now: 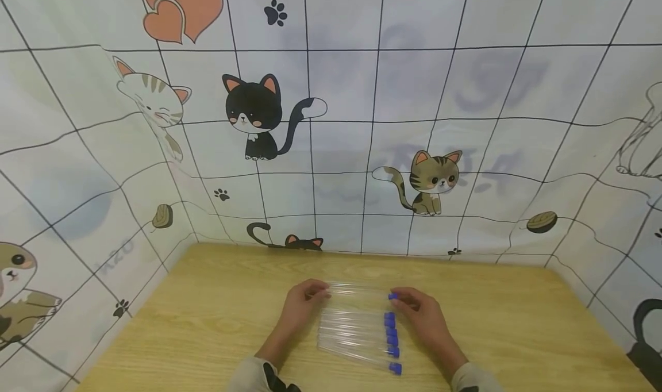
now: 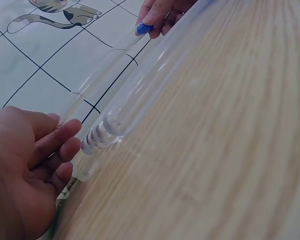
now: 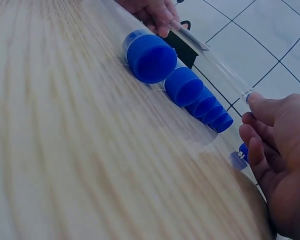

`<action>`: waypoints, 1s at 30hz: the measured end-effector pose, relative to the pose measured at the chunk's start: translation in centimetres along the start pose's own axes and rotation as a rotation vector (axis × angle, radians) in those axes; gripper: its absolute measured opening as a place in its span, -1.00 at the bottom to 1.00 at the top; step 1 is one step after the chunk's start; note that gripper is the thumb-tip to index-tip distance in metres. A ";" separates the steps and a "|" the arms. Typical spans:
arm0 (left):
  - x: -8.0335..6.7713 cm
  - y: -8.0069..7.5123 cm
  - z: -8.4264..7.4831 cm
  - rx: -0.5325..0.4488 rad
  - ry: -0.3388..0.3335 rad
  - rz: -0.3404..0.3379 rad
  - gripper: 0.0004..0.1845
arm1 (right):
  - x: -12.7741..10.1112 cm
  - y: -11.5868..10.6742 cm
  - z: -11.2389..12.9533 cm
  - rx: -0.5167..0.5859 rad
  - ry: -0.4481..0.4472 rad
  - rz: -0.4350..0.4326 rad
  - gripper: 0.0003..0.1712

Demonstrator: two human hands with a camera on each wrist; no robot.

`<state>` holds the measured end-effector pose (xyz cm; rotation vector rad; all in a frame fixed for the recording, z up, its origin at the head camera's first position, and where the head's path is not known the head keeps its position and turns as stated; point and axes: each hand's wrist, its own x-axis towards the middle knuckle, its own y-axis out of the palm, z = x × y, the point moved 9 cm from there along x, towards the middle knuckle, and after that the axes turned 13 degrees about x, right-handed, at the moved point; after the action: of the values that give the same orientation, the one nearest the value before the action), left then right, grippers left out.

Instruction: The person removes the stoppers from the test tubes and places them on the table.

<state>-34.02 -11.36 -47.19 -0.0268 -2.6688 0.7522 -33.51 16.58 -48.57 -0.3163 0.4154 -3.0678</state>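
Observation:
Both hands hold one clear test tube (image 1: 357, 292) level between them, raised off the table in the wrist views. My left hand (image 1: 301, 304) pinches its closed end between thumb and forefinger. At the other end, my right hand (image 1: 421, 312) pinches around the blue cap (image 1: 393, 296). Nearer to me, several more capped test tubes (image 1: 351, 327) lie side by side, their blue caps (image 3: 151, 57) all toward the right. The nearest tube is slightly angled. Beyond this row, another blue cap (image 3: 244, 151) shows low beside the right fingers, partly hidden.
The tubes lie on a wood-grain table (image 1: 217, 323). A white cloth with grid lines and printed cats (image 1: 253, 116) hangs behind the table and along its sides. A black object (image 1: 643, 346) with a curved handle stands at the far right edge.

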 end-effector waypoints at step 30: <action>0.0 0.0 0.6 -0.020 -0.077 0.013 -0.83 | -0.4 -0.4 0.1 0.029 -0.020 -0.117 -0.72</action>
<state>-34.20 -11.69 -47.70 -0.0204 -2.7514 0.7455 -33.11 16.95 -48.40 -0.3835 0.3633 -3.1778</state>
